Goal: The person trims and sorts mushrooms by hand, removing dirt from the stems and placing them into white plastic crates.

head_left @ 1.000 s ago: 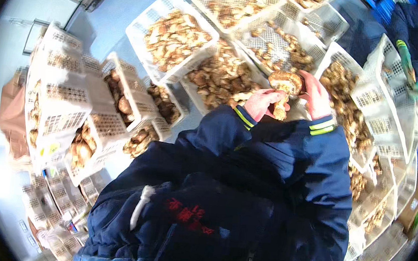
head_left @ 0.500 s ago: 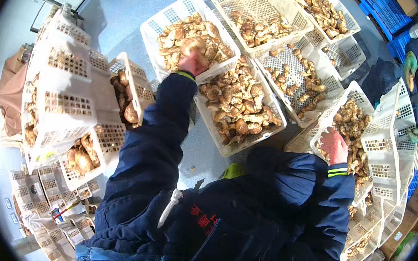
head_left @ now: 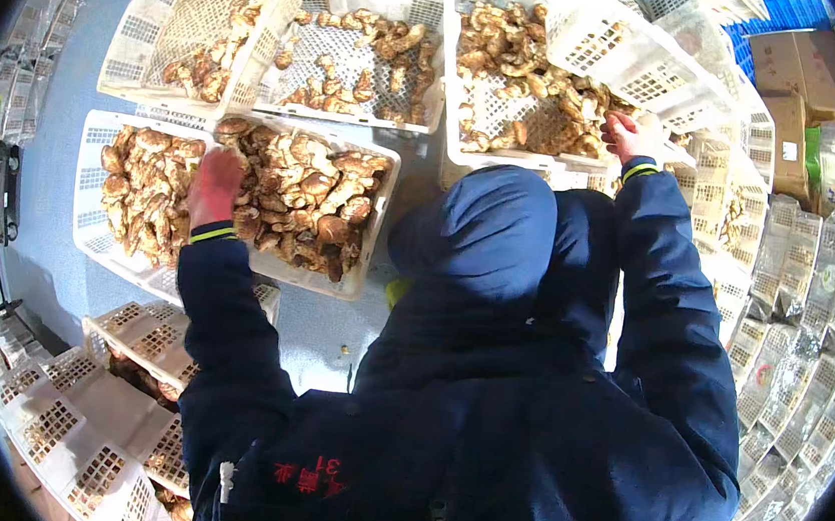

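Over the near-left crates my left hand [head_left: 216, 186] reaches down between two heaps of brown-and-cream mushrooms; its fingers are blurred and partly hidden. One heap of mushrooms [head_left: 148, 189] fills the white plastic crate [head_left: 92, 144] on the left. The other heap [head_left: 309, 185] fills an adjoining white crate [head_left: 377, 227]. On the right, my right hand [head_left: 635, 138] is at the edge of a mushroom pile [head_left: 553, 103] in another white crate [head_left: 450, 63]. Its fingers are curled and seem closed on a mushroom, only partly visible.
Farther off stand a partly filled crate [head_left: 136, 53] and one with scattered mushrooms [head_left: 341, 113]. A tilted crate [head_left: 648, 57] overlaps the right one. Stacked crates [head_left: 112, 402] rise at lower left. Cardboard boxes [head_left: 797, 76] and packed clear containers [head_left: 793, 327] line the right.
My view has turned to the right, so the crates appear farther left. My left hand has come from the far mushroom crate to between two heaps; my right hand's spread fingers have curled.
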### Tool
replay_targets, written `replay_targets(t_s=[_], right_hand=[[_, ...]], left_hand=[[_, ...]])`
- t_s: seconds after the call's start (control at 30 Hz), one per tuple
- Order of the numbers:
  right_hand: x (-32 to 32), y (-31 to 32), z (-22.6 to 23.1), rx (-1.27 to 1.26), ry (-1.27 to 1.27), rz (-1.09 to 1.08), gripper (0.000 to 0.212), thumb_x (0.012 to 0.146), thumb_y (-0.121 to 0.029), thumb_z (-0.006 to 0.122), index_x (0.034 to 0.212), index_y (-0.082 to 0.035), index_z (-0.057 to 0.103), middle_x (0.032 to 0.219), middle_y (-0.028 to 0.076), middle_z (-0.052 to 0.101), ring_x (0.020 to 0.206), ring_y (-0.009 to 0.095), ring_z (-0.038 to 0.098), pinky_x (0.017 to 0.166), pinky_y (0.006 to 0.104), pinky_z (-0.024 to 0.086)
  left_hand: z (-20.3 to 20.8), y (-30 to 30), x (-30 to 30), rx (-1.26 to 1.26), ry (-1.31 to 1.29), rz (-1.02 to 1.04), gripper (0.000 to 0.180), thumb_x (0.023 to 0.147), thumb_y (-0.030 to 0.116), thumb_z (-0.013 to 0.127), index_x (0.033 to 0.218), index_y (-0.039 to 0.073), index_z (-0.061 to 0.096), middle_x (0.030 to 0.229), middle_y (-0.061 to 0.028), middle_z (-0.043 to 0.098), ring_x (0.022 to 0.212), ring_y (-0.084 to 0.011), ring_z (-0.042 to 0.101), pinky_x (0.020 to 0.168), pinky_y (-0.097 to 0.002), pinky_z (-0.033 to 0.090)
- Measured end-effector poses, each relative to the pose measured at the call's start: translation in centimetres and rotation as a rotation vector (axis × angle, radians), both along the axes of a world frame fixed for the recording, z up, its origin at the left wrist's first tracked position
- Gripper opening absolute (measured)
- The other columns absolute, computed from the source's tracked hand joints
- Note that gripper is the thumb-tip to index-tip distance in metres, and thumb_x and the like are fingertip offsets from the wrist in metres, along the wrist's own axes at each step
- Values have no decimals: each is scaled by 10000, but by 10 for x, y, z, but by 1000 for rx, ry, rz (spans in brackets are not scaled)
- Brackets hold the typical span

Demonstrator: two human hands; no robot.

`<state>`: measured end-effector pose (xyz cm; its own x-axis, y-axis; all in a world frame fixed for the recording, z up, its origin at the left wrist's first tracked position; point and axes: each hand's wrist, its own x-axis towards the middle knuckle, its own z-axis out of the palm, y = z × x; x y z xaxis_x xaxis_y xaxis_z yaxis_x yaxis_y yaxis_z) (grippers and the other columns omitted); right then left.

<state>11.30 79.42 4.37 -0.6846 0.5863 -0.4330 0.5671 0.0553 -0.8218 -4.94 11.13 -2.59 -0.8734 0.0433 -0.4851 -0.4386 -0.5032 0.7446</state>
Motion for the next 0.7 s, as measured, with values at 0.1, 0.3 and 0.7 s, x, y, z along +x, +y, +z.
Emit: replay_targets(t_s=[0.1,0.3,0.7], right_hand=[[13,30,-19,428,-177,253,378,821,-292,560,1125,-66,547,852,46,628,678,128,573,599,284,461],[-32,-12,-19,1248,-364,593,631,708,-363,634,1231,-75,431,1159,170,511,1062,303,492,880,375,410],[-27,-13,-2,888,-193,609,467,722,-273,627,1144,-114,505,1111,150,538,1028,294,507,873,357,404]], left_hand=[[0,95,25,97,-78,-98,377,896,240,426,1180,-4,469,1173,-149,512,1057,-283,507,897,-408,403],[63,228,79,51,-178,-369,394,900,253,341,1168,-17,443,1151,-196,508,1051,-293,509,907,-368,400],[64,254,103,433,13,-511,424,900,231,314,1217,-45,373,1169,-226,482,1007,-311,536,841,-377,450]])
